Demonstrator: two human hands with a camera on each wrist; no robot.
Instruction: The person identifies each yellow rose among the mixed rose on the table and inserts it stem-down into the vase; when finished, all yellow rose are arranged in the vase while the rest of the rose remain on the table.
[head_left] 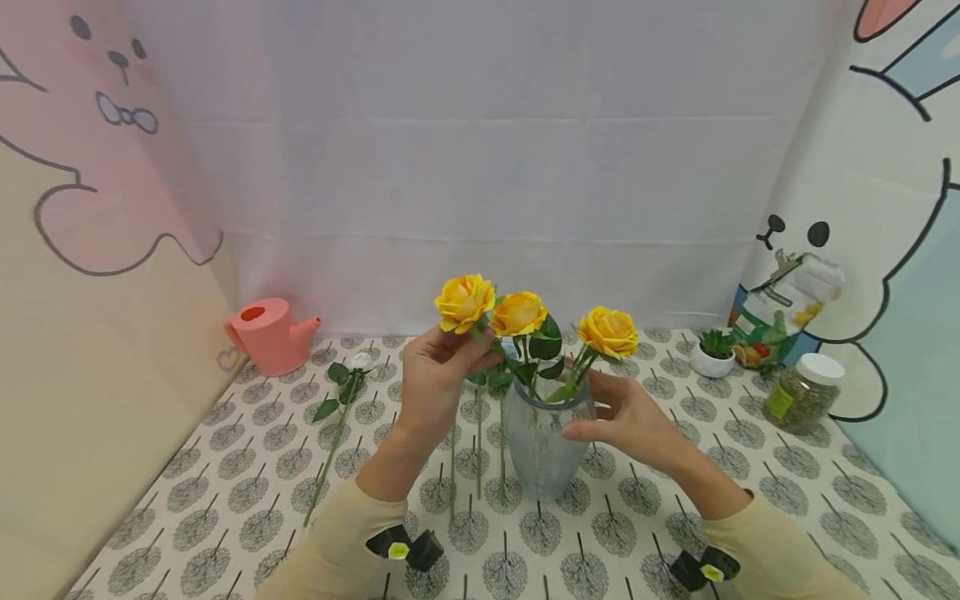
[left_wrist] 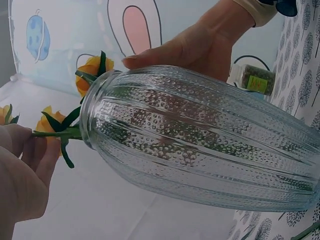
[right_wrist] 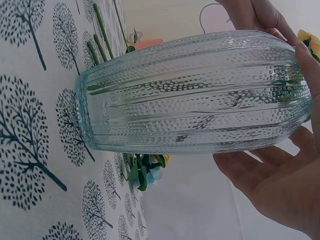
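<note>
A clear ribbed glass vase [head_left: 543, 454] stands upright on the patterned cloth. My left hand [head_left: 438, 379] pinches the stem of a yellow rose [head_left: 465, 303] just under its bloom, left of the rim. In the left wrist view, a green stem [left_wrist: 55, 133] runs from those fingers into the vase mouth. Two more yellow roses stand in the vase, a middle bloom [head_left: 519, 313] and a right one [head_left: 608, 332]. My right hand [head_left: 633, 421] holds the vase's upper right side, thumb in front and fingers behind. The stem ends inside are blurred by the textured glass.
A white rose [head_left: 362, 361] lies on the left, and several loose stems [head_left: 478, 450] lie behind the vase. A coral watering can [head_left: 276, 337] stands at the back left. At the right are a potted succulent [head_left: 713, 353], a printed bag [head_left: 783, 312] and a white-lidded jar [head_left: 806, 393].
</note>
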